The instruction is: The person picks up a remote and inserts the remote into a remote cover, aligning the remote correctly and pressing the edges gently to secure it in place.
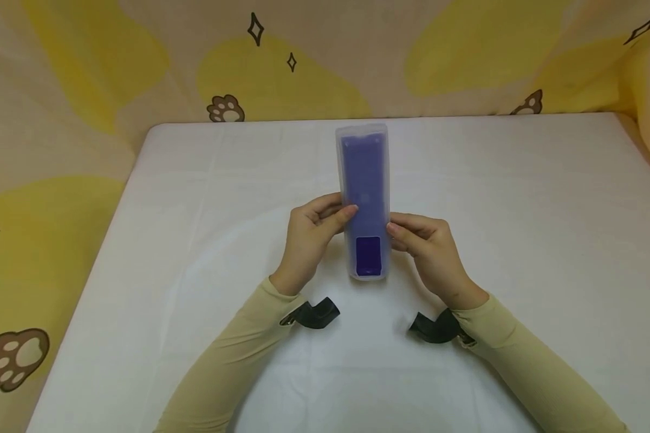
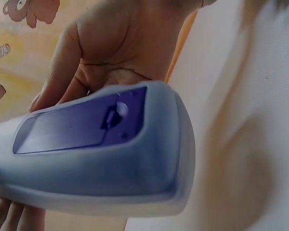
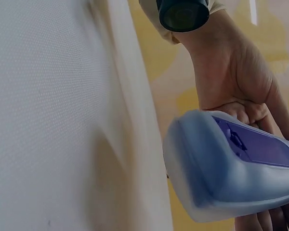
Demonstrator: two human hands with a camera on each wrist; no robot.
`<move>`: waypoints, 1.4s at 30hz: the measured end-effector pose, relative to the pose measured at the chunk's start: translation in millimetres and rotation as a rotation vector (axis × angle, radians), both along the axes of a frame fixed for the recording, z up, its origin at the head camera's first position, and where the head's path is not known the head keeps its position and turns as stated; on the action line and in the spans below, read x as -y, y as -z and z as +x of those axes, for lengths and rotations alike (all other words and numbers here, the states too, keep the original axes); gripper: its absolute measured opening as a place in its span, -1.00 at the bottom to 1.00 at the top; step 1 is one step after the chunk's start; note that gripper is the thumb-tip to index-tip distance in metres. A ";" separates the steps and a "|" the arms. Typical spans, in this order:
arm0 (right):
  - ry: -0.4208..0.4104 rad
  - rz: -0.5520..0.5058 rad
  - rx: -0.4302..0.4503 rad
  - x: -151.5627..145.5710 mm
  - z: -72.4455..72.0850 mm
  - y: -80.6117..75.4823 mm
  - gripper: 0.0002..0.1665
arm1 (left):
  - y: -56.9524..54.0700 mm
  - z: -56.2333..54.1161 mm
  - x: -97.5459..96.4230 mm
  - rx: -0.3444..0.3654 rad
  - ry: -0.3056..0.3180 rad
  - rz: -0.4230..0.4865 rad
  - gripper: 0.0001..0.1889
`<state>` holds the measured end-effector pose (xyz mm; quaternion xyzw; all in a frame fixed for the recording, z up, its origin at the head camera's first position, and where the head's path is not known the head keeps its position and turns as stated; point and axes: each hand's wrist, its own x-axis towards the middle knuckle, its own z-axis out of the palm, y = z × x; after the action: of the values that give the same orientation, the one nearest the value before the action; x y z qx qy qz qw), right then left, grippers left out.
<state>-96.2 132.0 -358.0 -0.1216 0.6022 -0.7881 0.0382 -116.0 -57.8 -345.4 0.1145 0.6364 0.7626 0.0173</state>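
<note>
A long remote control (image 1: 364,180) in a frosted translucent cover is held up over the table between both hands, its long side running away from me. Through a cutout near its close end shows a dark purple panel (image 1: 368,256); in the left wrist view this looks like a battery door (image 2: 86,122) with a latch. My left hand (image 1: 310,237) grips the left edge, thumb on the near face and fingers behind. On the right edge, my right hand (image 1: 430,246) pinches it lower down, thumb in front. The right wrist view shows the covered end (image 3: 207,168) up close.
A white cloth-covered table (image 1: 222,174) lies beneath. Behind and to the left hangs a yellow and cream patterned cloth (image 1: 314,66). Dark wrist camera mounts (image 1: 316,314) stick out from both sleeves.
</note>
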 end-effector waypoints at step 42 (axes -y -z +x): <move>0.022 -0.021 0.017 2.0 2.3 0.7 -0.59 | -0.8 -0.5 -2.2 0.056 -0.089 -0.009 -0.71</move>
<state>-93.8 130.1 -358.7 -0.1087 0.5948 -0.7958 0.0331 -116.5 -55.6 -344.6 0.0647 0.6435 0.7627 0.0015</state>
